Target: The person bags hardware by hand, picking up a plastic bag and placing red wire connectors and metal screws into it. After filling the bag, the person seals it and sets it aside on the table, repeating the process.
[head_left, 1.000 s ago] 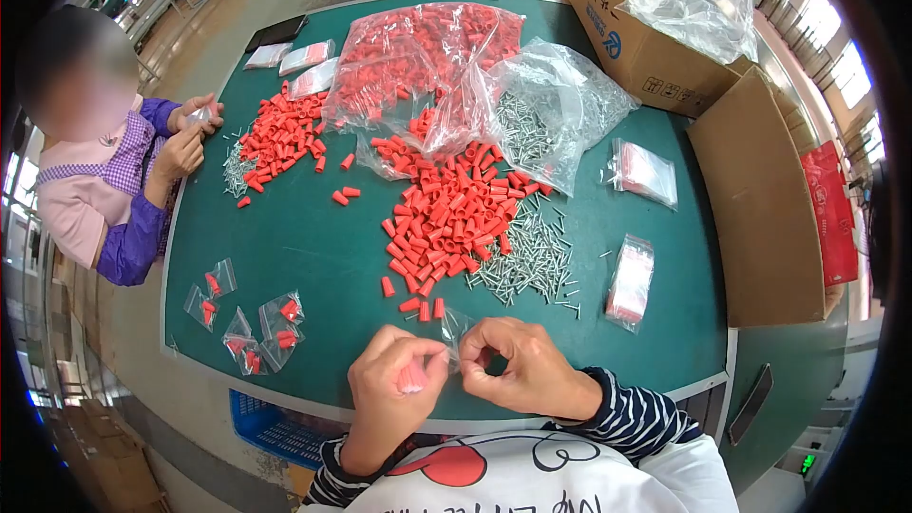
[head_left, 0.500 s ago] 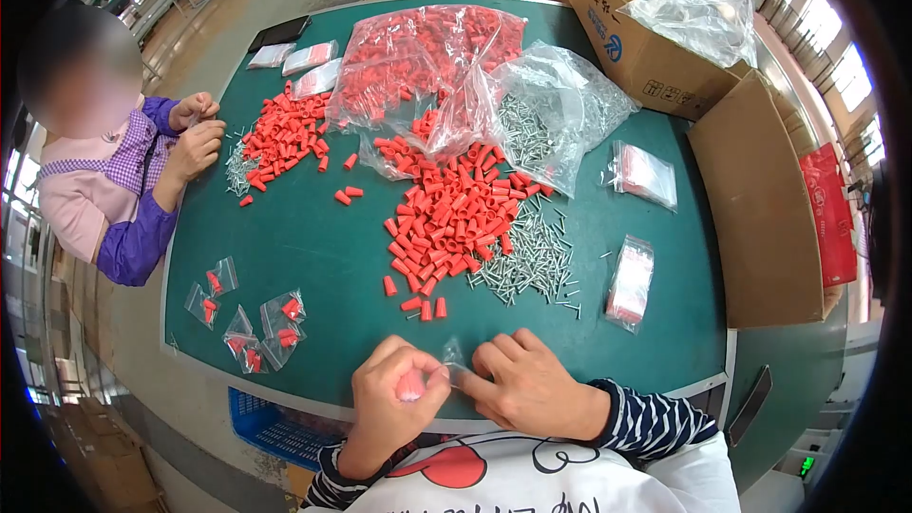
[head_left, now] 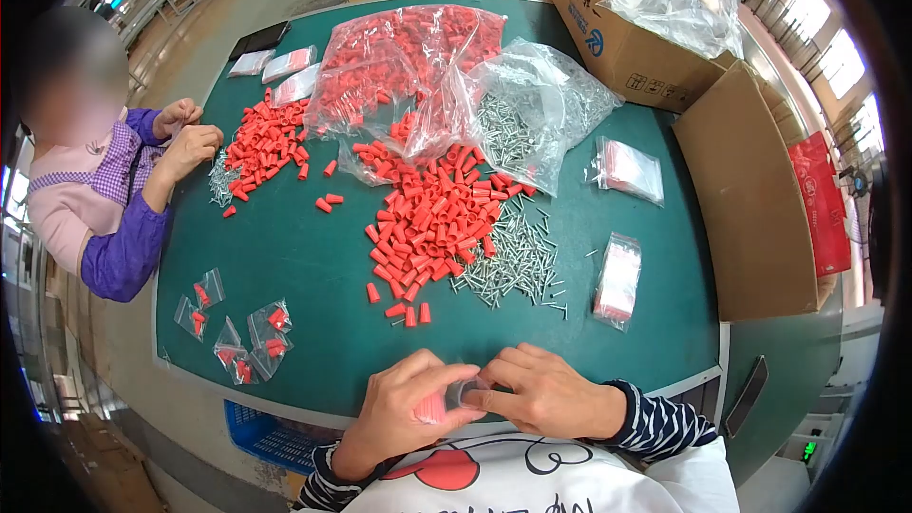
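item: small clear bag (head_left: 463, 391), at near edge of table (head_left: 304, 266), pinched between right hand (head_left: 541, 394) fingers, left hand (head_left: 408, 408) curled around red caps (head_left: 429, 408); step judged bag-filling, next needing the bag mouth held open.

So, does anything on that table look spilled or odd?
Nothing looks damaged. Red caps and screws lie in loose heaps beside open bags; a few stray caps sit apart, toward the left hand and right hand, which pinch a small bag.
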Available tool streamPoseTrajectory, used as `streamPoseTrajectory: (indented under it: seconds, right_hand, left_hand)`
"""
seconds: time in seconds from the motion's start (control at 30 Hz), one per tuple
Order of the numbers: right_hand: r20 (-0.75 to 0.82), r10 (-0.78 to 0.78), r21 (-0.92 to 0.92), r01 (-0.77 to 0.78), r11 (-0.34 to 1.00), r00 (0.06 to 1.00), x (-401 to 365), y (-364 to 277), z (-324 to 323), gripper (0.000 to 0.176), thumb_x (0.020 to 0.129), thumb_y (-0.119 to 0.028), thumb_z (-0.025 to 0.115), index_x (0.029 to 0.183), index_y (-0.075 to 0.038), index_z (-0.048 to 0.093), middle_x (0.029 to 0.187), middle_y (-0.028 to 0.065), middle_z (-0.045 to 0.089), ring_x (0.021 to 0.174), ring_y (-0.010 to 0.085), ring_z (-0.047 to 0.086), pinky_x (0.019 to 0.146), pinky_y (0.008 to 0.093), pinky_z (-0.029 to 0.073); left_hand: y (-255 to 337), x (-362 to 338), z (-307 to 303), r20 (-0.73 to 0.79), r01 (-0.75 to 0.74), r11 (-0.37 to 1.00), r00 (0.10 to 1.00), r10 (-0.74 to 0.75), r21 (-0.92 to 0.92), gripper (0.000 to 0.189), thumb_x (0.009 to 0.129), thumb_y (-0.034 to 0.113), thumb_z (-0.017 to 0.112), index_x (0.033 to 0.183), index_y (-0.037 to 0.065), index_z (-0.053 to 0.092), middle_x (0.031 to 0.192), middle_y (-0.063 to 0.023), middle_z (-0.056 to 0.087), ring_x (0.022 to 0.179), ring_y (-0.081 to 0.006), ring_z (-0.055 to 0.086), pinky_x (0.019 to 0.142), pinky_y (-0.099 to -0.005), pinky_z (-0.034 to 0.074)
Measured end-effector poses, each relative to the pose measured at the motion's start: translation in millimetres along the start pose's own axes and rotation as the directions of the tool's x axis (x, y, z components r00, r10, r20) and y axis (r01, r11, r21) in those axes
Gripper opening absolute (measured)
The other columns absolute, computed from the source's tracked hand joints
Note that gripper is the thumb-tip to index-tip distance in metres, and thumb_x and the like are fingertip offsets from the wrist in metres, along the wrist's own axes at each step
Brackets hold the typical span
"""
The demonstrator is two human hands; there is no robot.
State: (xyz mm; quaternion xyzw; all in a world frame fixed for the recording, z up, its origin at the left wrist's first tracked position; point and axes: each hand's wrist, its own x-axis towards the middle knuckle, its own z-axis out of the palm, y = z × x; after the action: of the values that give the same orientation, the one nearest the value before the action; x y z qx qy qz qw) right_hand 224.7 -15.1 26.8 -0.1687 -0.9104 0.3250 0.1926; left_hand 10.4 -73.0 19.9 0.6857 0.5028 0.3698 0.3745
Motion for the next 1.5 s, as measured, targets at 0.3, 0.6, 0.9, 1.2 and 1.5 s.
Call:
streamPoseTrajectory:
  seconds: [0.3, 0.6, 0.9, 1.2, 1.5]
  right_hand:
    - [-0.023, 0.034, -0.502, -0.041, 0.864, 0.999, 31.8, 52.2, -36.4, 0.022, 0.077, -0.012, 0.062, 0.097, -0.006, 0.068, 0.089, 0.0067, 0.057, 0.086, 0.0227, 0.058, 0.072, 0.0354, 0.047]
    - [0.062, 0.045, -0.545, -0.004, 0.839, 0.997, 57.3, 69.3, -28.0, 0.012, 0.076, -0.011, 0.065, 0.088, -0.007, 0.064, 0.084, 0.0065, 0.055, 0.083, 0.0224, 0.059, 0.067, 0.0354, 0.049]
    - [-0.182, 0.437, 0.263, -0.385, 0.885, 0.881, 31.3, 74.2, -24.3, 0.014, 0.088, -0.009, 0.069, 0.1, -0.002, 0.064, 0.085, 0.0056, 0.062, 0.074, 0.018, 0.062, 0.069, 0.03, 0.049]
    - [0.0, 0.604, 0.763, -0.391, 0.515, 0.797, 30.5, 57.8, -27.6, 0.011, 0.094, -0.008, 0.065, 0.103, -0.002, 0.064, 0.089, -0.0026, 0.062, 0.079, 0.0018, 0.055, 0.068, 0.0186, 0.045]
    - [-0.041, 0.307, 0.575, -0.229, 0.786, 0.951, 40.3, 17.7, -12.4, 0.02, 0.084, -0.006, 0.072, 0.104, -0.007, 0.069, 0.092, 0.0005, 0.06, 0.074, 0.0079, 0.055, 0.061, 0.0204, 0.043]
  left_hand:
    - [-25.1, -8.2, 10.5, -0.078, 0.138, 0.945, 0.983, -0.168, -0.295, 0.044, 0.07, -0.007, 0.081, 0.108, -0.003, 0.059, 0.098, -0.0074, 0.056, 0.085, -0.0123, 0.059, 0.072, -0.0259, 0.051]
    - [-33.7, -12.0, 17.3, -0.099, 0.133, 0.924, 0.979, -0.18, -0.358, 0.042, 0.071, -0.008, 0.08, 0.107, -0.003, 0.059, 0.1, -0.0078, 0.056, 0.089, -0.0125, 0.06, 0.074, -0.026, 0.051]
    - [-32.5, -10.2, 18.5, -0.155, 0.129, 0.914, 0.967, -0.202, -0.384, 0.041, 0.072, -0.006, 0.081, 0.107, -0.003, 0.06, 0.1, -0.0071, 0.057, 0.088, -0.0116, 0.059, 0.075, -0.0249, 0.05]
    - [-30.4, -7.8, 22.7, -0.194, 0.111, 0.935, 0.964, -0.184, -0.338, 0.041, 0.073, -0.002, 0.082, 0.107, -0.001, 0.061, 0.101, -0.0064, 0.057, 0.088, -0.0108, 0.058, 0.074, -0.0246, 0.048]
    - [-24.1, -5.2, 23.2, -0.266, 0.081, 0.956, 0.951, -0.159, -0.282, 0.044, 0.07, -0.003, 0.083, 0.108, -0.001, 0.06, 0.1, -0.0051, 0.057, 0.084, -0.0105, 0.055, 0.074, -0.024, 0.046]
